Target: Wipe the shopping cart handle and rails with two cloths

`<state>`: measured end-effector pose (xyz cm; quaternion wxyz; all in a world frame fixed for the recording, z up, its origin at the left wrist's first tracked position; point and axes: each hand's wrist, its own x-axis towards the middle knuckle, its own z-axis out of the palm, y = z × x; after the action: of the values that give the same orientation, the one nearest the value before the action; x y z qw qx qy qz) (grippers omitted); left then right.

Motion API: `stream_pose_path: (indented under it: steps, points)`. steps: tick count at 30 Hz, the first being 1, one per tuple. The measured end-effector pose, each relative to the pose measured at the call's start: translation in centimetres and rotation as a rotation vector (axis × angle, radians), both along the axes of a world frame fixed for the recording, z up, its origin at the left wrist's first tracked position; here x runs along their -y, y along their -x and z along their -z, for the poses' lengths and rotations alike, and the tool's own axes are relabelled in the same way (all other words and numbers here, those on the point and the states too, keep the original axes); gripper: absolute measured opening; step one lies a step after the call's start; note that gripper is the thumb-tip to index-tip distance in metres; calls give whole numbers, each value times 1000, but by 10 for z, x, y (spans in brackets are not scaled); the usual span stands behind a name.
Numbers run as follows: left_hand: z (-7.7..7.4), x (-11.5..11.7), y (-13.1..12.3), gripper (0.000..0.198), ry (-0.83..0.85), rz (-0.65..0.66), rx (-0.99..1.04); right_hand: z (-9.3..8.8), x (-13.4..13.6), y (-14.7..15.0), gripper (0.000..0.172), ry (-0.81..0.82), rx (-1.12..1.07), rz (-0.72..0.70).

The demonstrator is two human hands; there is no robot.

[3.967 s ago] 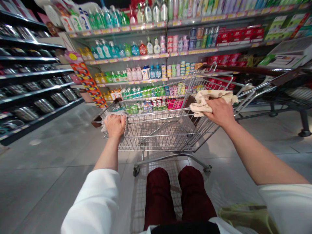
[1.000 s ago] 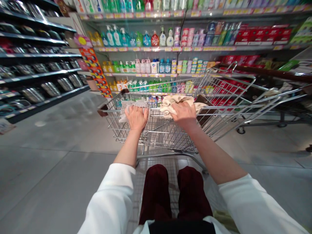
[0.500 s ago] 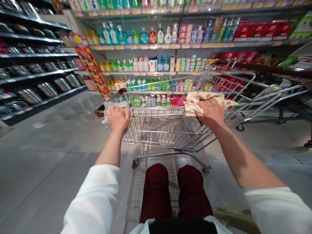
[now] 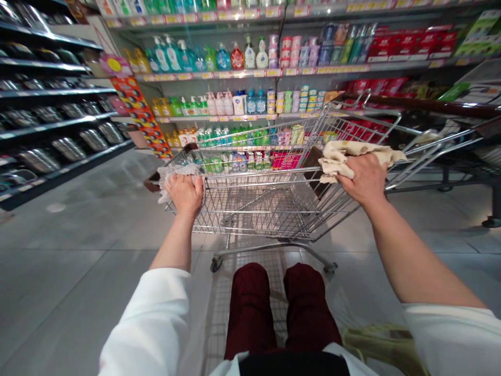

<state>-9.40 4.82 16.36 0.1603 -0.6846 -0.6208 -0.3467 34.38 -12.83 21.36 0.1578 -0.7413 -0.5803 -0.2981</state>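
A metal shopping cart (image 4: 254,209) stands sideways before my knees. My left hand (image 4: 185,193) grips a whitish-grey cloth (image 4: 166,180), pressed on the cart's near left corner beside a dark brown corner piece. Farther right, my right hand (image 4: 366,177) is closed on a cream cloth (image 4: 338,159) with tan spots, over the cart's near top rail at its right part. The fingertips of this hand are partly hidden by the cloth. A dark panel (image 4: 313,169) shows on the cart just left of the cream cloth.
Shelves (image 4: 219,75) of pump bottles, tubs and boxes run behind the cart. Metal pots (image 4: 68,149) fill a rack at left. Another cart (image 4: 442,104) with a brown handle stands at right. An olive-green bag (image 4: 383,347) lies on the floor near my right side.
My right hand has slid right along the rail with the cream cloth, uncovering the dark panel. My left hand stays at the corner with its cloth. The view has shifted slightly.
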Motion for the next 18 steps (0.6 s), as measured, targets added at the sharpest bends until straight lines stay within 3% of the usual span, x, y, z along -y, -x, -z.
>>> stream_pose_path:
  steps: [9,18]
  points:
    - [3,-4,-2,49,-22,-8,47,2,-1,4,37,-32,-4,35]
    - [0,3,-9,51,-34,-42,48,19,-3,29,53,-177,-147,81]
